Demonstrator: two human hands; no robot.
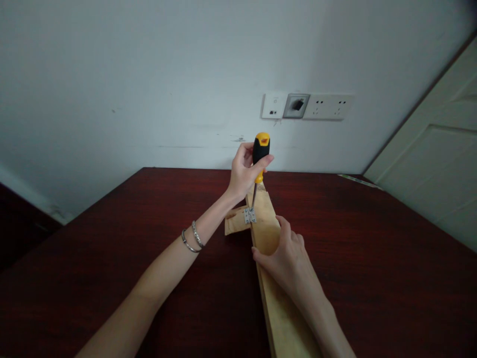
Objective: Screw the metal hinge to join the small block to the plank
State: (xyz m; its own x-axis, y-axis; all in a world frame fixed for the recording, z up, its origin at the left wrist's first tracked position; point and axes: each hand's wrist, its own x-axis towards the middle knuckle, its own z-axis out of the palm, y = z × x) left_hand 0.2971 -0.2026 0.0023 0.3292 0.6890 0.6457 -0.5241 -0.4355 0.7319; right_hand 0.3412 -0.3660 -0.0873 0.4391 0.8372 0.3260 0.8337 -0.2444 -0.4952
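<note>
Head view: left grip point(243, 175) pinches screwdriver point(261, 150) (tip at hinge point(250, 216)); right grip point(292, 258) clasps board point(266, 226).

You hold a black-and-yellow screwdriver point(261, 149) nearly upright in your left grip point(244, 171), its tip at the far end of a metal hinge point(250, 216) that straddles a long plank point(266, 209) and a short board point(236, 223) on its left. Your right grip point(293, 254) spans the plank nearer you, thumb at the left edge, fingers at the right. Two bracelets point(198, 235) circle your left forearm. Beyond the dark red surface point(179, 214), sockets point(328, 107) line a pale wall point(149, 74); a panelled door point(439, 149) stands at right.
</note>
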